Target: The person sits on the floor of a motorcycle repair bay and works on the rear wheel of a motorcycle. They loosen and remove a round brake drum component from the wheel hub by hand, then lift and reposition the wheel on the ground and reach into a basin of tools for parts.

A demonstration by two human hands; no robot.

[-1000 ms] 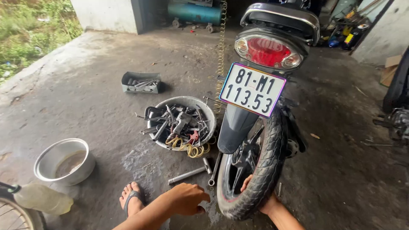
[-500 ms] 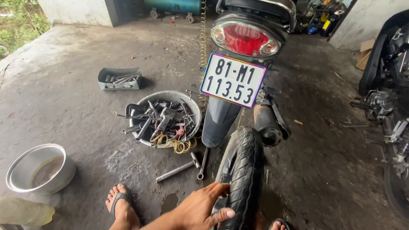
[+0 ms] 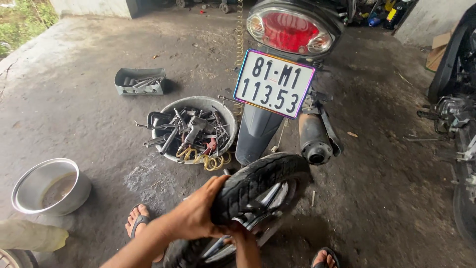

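Black rubber fills your grip: the rear wheel (image 3: pixel 258 193) of the motorbike (image 3: pixel 282 74) is tilted to the side, low in the picture, just behind the bike's tail. Your left hand (image 3: pixel 196 211) is closed over the tread of the tyre, with the thumb on top and the fingers around the outer side. Your right hand (image 3: pixel 238 233) comes from below and is pressed on the wheel near the rim and the spokes; it is mostly hidden by the left one, so I cannot tell how its fingers are closed.

Just above the wheel hangs the dark exhaust pipe (image 3: pixel 315 141), and beside it the grey mudguard (image 3: pixel 255 134) goes down from the number plate (image 3: pixel 273 83). The red tail lamp (image 3: pixel 290 32) is at the top.

On the concrete floor (image 3: pixel 89 119), left of the bike, stands a round metal basin (image 3: pixel 196 129) full of wrenches and other tools, with a yellow coiled hose (image 3: pixel 208 160) at its near edge. Further back lies a small grey tray (image 3: pixel 140 82) with some more tools. Near the left edge of the floor you see an empty shiny metal bowl (image 3: pixel 49 186). Your left foot in a sandal (image 3: pixel 139 221) is near the wheel, and your other foot (image 3: pixel 325 258) is at the bottom edge. A second motorbike (image 3: pixel 458 124) stands at the right edge.
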